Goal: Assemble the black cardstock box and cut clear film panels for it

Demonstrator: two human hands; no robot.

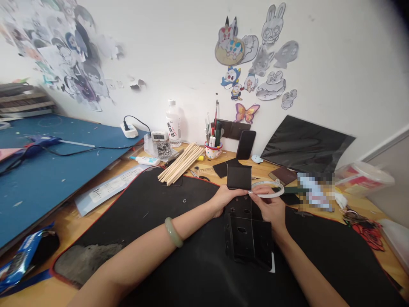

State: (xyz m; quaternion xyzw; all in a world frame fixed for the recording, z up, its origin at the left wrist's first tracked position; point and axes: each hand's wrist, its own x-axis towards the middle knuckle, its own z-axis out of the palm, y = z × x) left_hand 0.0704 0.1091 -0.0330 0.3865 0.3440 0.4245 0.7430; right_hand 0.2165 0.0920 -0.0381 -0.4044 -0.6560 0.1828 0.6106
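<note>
A folded black cardboard piece (260,238) with small cut-out holes lies over the black mat, its upper flap (239,175) standing up. My left hand (225,199) grips the cardboard from the left, with the thumb stretched along the base of the flap. A roll of white tape (281,190) is in my right hand (270,209), the ring sticking out to the right past the fingers. My right fingertips meet my left thumb tip at a small white bit of tape on the cardboard edge. A white strip shows at the cardboard's lower right corner.
Wooden sticks (181,164) lie at the mat's (159,213) back edge, with scissors (203,176) beside them. Behind stand a pen cup (213,150), a phone (246,145) and a water bottle (173,125). Black sheet (306,143) leans on the wall; a clear tub (364,178) stands right.
</note>
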